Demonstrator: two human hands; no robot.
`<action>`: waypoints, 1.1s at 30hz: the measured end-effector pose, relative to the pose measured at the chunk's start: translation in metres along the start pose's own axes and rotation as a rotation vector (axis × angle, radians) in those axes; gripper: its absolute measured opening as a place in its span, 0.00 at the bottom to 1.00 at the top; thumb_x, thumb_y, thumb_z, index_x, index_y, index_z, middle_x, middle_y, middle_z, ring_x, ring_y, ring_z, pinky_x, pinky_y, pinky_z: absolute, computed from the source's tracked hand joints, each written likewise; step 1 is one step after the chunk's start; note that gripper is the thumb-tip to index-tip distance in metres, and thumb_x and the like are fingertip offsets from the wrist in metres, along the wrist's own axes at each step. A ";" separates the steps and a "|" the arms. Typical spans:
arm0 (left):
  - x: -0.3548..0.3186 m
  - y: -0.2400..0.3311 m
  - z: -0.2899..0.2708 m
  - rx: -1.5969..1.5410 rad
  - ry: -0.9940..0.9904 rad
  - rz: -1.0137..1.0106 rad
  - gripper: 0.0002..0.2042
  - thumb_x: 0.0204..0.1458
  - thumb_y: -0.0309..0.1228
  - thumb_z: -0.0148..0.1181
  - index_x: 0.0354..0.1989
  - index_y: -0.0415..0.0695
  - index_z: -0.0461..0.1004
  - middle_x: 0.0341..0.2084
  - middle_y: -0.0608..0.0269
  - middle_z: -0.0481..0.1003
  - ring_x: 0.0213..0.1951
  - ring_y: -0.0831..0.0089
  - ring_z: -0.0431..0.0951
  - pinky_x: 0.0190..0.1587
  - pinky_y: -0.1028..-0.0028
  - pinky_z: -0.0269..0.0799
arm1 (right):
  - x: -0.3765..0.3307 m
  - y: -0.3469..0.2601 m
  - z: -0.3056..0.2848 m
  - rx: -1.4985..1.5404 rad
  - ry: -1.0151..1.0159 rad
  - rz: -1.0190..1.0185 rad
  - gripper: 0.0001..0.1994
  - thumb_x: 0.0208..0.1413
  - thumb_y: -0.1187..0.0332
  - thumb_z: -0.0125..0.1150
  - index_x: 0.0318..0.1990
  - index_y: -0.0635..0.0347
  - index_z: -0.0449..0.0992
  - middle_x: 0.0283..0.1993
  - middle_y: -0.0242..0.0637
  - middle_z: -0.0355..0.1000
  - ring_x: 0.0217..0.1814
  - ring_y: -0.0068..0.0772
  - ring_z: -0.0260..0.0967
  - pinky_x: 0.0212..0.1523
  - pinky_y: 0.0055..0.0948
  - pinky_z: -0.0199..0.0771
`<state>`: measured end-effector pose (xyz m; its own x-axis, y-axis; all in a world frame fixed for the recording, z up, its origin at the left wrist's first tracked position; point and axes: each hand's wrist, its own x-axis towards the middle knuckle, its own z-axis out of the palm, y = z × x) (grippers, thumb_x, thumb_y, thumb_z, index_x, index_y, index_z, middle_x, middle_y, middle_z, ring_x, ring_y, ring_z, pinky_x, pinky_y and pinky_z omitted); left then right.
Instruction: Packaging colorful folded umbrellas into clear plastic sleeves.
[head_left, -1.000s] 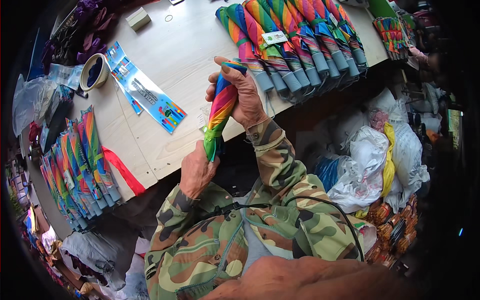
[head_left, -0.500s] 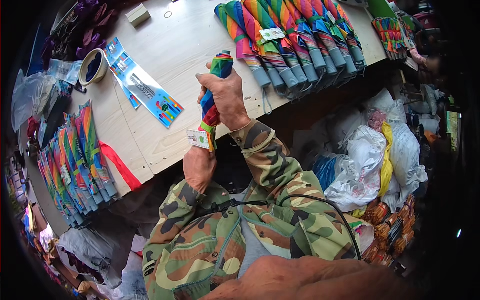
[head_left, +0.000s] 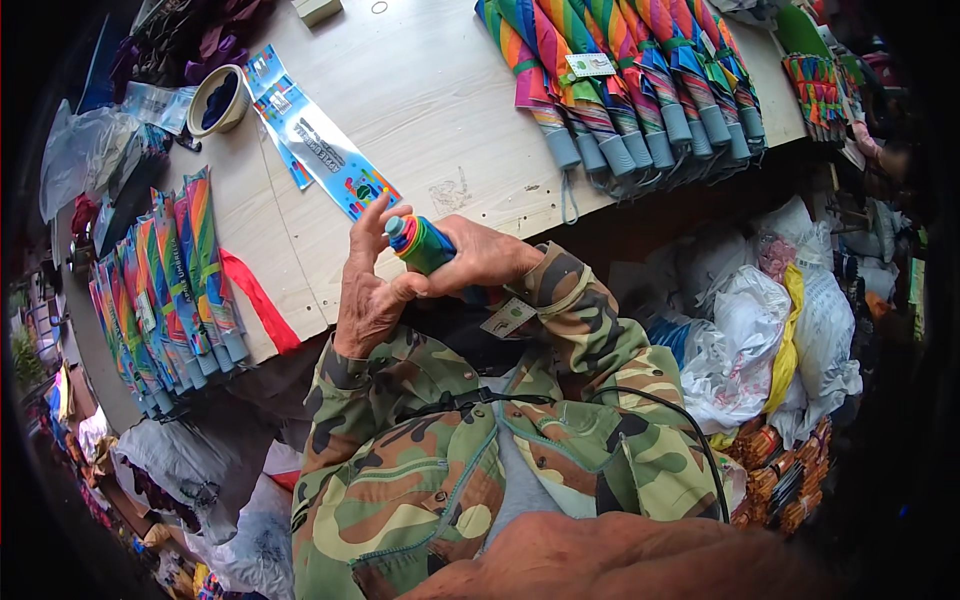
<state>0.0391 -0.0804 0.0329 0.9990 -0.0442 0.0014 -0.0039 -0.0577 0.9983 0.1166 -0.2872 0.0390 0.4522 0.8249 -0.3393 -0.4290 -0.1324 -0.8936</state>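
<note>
The left hand (head_left: 366,300) points forward, fingers (head_left: 368,222) loosely extended. The right hand (head_left: 488,254) curls beside it, its forearm (head_left: 588,308) slanting inward.

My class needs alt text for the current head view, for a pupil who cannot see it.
A person's right hand grips a folded rainbow umbrella, the left hand open beside one end. Beyond, a pale table holds more folded multicoloured umbrellas in groups at left and right, with blue-and-white strips and a cream bowl between.
</note>
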 end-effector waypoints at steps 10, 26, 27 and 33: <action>0.006 -0.034 0.002 -0.100 0.317 -0.311 0.20 0.69 0.45 0.69 0.47 0.37 0.78 0.35 0.60 0.85 0.38 0.80 0.80 0.43 0.75 0.77 | -0.005 0.055 0.033 -0.648 0.350 0.088 0.23 0.54 0.59 0.70 0.49 0.69 0.76 0.36 0.58 0.82 0.41 0.63 0.83 0.46 0.53 0.81; 0.046 -0.080 -0.031 1.316 0.098 0.381 0.14 0.53 0.24 0.68 0.48 0.42 0.79 0.41 0.55 0.77 0.46 0.54 0.78 0.48 0.56 0.75 | -0.033 0.057 0.007 -0.394 0.591 0.115 0.25 0.53 0.60 0.68 0.51 0.72 0.77 0.38 0.60 0.79 0.39 0.60 0.78 0.46 0.49 0.78; 0.047 -0.081 -0.032 1.290 0.111 0.396 0.13 0.52 0.24 0.67 0.47 0.42 0.78 0.40 0.55 0.77 0.45 0.54 0.77 0.48 0.56 0.75 | -0.032 0.060 0.006 -0.375 0.580 0.120 0.25 0.53 0.60 0.70 0.53 0.71 0.77 0.36 0.50 0.77 0.36 0.46 0.74 0.42 0.43 0.77; 0.046 -0.083 -0.037 1.256 0.142 0.372 0.14 0.49 0.22 0.64 0.45 0.42 0.76 0.39 0.54 0.75 0.44 0.52 0.76 0.47 0.55 0.74 | -0.032 0.060 0.005 -0.329 0.570 0.117 0.25 0.53 0.61 0.71 0.53 0.71 0.77 0.34 0.46 0.76 0.34 0.39 0.72 0.40 0.40 0.76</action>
<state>0.0870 -0.0409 -0.0475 0.9249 -0.1590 0.3453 -0.2393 -0.9493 0.2039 0.0727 -0.3189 -0.0029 0.7984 0.3872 -0.4611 -0.2801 -0.4391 -0.8537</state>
